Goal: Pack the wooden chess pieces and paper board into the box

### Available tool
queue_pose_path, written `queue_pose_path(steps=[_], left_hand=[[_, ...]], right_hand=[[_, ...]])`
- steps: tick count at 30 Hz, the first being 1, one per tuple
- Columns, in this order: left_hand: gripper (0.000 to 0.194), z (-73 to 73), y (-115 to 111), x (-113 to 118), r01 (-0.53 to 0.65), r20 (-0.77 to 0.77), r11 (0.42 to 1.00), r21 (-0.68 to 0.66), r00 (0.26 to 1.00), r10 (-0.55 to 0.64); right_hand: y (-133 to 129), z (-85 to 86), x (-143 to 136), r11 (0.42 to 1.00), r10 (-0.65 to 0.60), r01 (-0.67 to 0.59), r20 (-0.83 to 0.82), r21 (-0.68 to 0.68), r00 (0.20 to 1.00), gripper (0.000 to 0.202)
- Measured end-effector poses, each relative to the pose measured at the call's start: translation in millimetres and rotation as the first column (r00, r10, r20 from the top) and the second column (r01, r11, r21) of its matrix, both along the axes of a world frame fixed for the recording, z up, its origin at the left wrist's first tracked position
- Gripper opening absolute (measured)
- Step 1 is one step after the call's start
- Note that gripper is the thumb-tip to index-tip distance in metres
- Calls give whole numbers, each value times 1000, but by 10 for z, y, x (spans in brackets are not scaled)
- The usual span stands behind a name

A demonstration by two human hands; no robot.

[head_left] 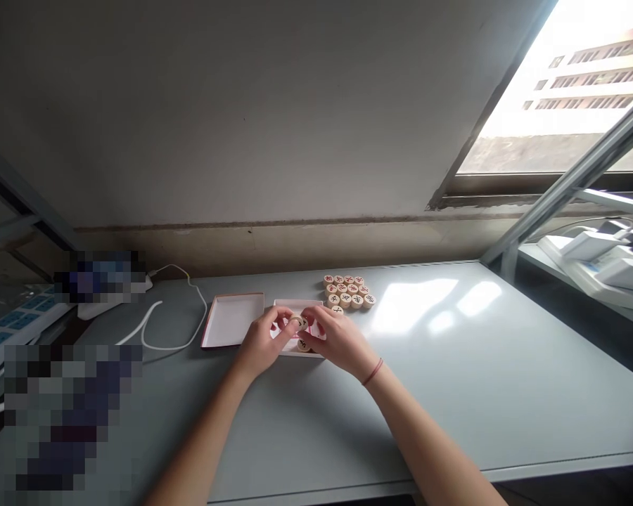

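round wooden pieces, two visible: pinched between the fingertips of our left hand and right hand, over an open box, likely so slips fall inside. left of it, a shallow tray; right, lettered discs, rowed perhaps for tidiness. beyond, we list: grey desk, sunlit; plain wall; window.

Right of the right hand, the bare tabletop lets a hand pass low. Just beyond that hand, grouped round pieces stand in the way. Leftward from the left hand, the shallow tray, then a looping white cable, obstruct passage.
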State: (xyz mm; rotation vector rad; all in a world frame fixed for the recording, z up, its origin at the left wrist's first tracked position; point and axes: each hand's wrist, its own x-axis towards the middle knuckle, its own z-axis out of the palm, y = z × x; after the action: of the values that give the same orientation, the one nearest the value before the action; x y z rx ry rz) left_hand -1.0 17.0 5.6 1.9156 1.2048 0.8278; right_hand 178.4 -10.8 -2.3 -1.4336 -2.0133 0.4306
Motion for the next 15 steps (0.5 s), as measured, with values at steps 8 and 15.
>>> queue_pose_path(steps=[8,15], left_hand=[[30,-158,41,51,-110,326,987,-116,935,142],[30,-215,100,26,-177,374,964,-198,896,242]], right_hand=[[-6,204,381,967,-201,226,192,-118,961,18],[41,88,694,856,-285,409,369,-317,884,20]])
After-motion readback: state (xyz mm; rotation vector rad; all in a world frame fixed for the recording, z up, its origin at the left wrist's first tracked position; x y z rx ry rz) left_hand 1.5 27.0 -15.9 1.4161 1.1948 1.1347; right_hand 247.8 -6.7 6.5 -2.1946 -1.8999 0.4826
